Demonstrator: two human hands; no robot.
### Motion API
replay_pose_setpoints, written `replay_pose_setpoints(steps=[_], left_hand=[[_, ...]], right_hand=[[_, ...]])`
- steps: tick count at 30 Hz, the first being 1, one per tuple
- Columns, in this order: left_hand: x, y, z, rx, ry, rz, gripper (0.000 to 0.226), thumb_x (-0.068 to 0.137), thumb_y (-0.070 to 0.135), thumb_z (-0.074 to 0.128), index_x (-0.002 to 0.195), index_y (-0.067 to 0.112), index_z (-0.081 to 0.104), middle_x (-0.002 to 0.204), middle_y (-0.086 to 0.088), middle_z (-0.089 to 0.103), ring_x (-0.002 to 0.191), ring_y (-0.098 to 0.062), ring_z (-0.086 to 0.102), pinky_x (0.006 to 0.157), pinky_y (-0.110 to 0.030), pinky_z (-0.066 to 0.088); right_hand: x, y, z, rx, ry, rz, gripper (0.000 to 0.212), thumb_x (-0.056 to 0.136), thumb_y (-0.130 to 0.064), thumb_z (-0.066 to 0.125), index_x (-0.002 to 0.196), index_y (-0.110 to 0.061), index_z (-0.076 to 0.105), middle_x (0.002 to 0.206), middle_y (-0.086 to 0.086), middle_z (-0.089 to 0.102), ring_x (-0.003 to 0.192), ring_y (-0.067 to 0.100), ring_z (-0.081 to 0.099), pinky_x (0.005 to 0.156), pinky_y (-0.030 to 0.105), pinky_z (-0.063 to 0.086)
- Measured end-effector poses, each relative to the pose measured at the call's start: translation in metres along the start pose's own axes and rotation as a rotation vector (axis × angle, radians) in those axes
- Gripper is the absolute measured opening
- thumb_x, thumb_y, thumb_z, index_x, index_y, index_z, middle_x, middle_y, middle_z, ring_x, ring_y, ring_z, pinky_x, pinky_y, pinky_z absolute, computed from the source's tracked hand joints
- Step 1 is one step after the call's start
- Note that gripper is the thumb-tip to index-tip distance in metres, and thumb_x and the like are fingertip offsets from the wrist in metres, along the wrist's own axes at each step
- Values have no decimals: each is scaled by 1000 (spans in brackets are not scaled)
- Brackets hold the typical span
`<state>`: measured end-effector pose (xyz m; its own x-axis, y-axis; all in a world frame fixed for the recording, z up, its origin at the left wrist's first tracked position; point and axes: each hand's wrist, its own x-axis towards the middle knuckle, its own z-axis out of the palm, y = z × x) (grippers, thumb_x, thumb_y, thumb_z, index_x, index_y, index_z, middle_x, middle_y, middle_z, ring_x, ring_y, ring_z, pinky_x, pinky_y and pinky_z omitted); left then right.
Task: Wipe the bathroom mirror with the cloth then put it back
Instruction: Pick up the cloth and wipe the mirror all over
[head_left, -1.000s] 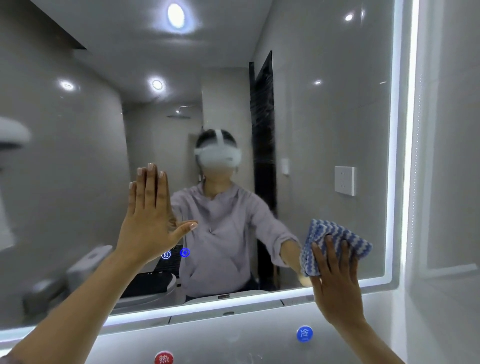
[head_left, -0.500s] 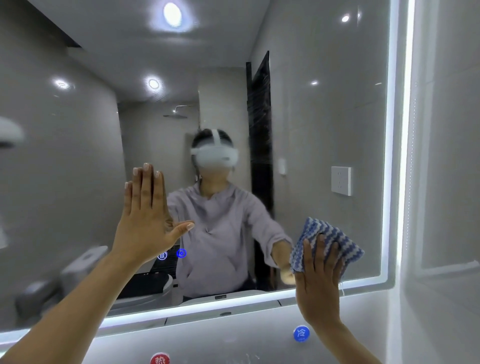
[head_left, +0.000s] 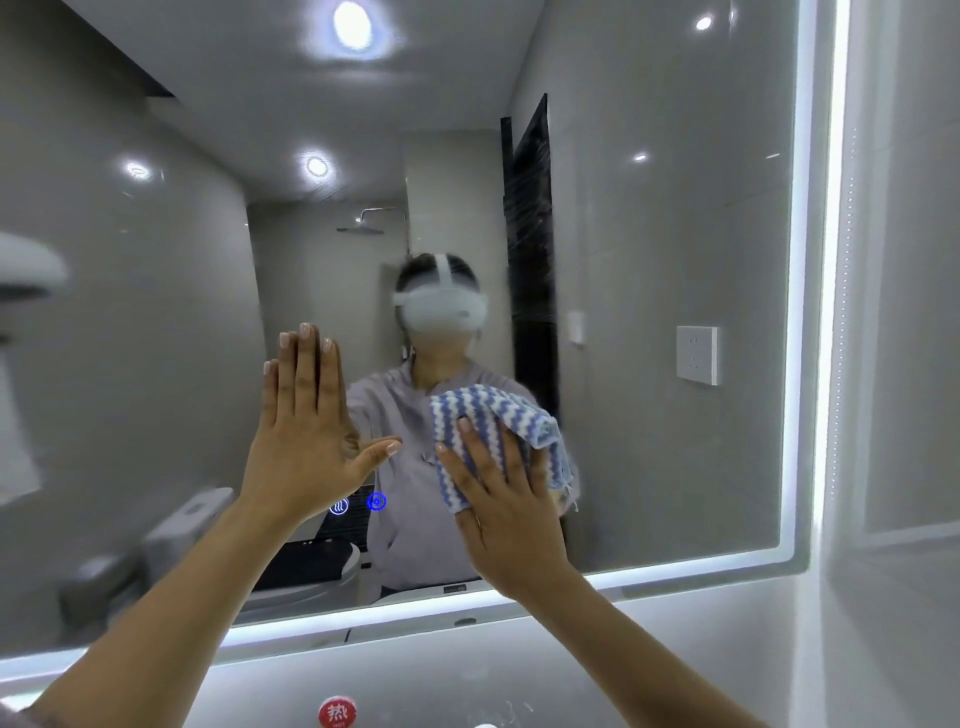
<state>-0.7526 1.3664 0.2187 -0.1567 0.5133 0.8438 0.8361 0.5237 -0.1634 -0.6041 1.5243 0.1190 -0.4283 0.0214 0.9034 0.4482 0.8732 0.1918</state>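
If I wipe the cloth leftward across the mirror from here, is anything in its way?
Yes. The left hand lies flat against the mirror just left of the cloth, thumb pointing toward it. The right hand presses the cloth to the glass.

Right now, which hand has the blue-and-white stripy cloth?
The right hand, pressing the blue-and-white zigzag cloth against the lit bathroom mirror; the left hand is flat, holding nothing.

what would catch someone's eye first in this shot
The blue-and-white zigzag cloth stands out, pressed to the lower middle of the mirror by the flat right hand. Just left of it the left hand is raised flat with fingers straight. The mirror's glowing white edge strip runs along its bottom and right side.
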Motion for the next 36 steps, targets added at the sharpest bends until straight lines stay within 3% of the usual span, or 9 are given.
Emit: replay_pose_setpoints(steps=[4,9,14,18,21,25,30,36], left_hand=[[0,-1,-1,-4,-3,8,114,76,83,16,147,-5,-1,156,-23,-9,145,-35,-11,118,-46,-5],[-1,0,-2,5,-16,5,114,76,83,15,147,-5,-1,156,-24,-9,144,-35,-11,118,-48,-3],[-1,0,-2,15,-22,0,115,74,83,17,147,-5,-3,156,-22,-11,144,-35,-11,118,-47,-4],[-1,0,-1,8,-11,-4,116,75,84,16,147,-5,0,156,-23,-8,145,-35,-10,118,-47,-3],[-1,0,0,7,-4,-1,115,75,83,16,147,-5,1,156,-24,-6,145,-36,-8,118,-47,-2],[0,0,1,4,1,-2,115,76,83,17,147,-6,2,156,-24,-4,145,-37,-6,118,-48,-1],[0,-1,3,-5,-3,-12,114,75,84,18,148,-4,0,156,-24,-4,145,-36,-7,118,-45,-5],[1,-2,6,-15,19,-7,113,76,83,20,148,-3,1,156,-23,-4,145,-35,-7,118,-43,-7]], right_hand=[[3,9,-2,-45,-20,-44,61,96,-36,38,153,-27,18,162,-1,8,149,28,2,120,49,-3],[3,23,-3,-129,-81,-96,58,97,-42,36,153,-29,22,161,-3,14,149,27,4,120,49,-4],[0,39,-6,-124,-94,-73,55,99,-43,30,152,-30,25,161,-4,17,149,28,6,119,53,10],[-9,71,-13,-116,-13,-20,54,97,-41,35,149,-27,34,158,2,25,148,30,7,119,54,11],[-21,103,-20,-159,42,0,58,95,-40,38,150,-25,27,157,6,23,148,34,6,119,53,5],[-35,141,-28,-210,29,58,64,94,-36,48,151,-21,22,159,11,17,146,41,10,118,58,10],[-47,163,-37,-191,-10,196,55,104,-44,15,152,-19,22,159,13,19,147,40,9,118,57,11],[-45,152,-33,-155,-26,288,54,102,-38,18,152,-19,17,159,16,18,146,44,8,116,62,12]])
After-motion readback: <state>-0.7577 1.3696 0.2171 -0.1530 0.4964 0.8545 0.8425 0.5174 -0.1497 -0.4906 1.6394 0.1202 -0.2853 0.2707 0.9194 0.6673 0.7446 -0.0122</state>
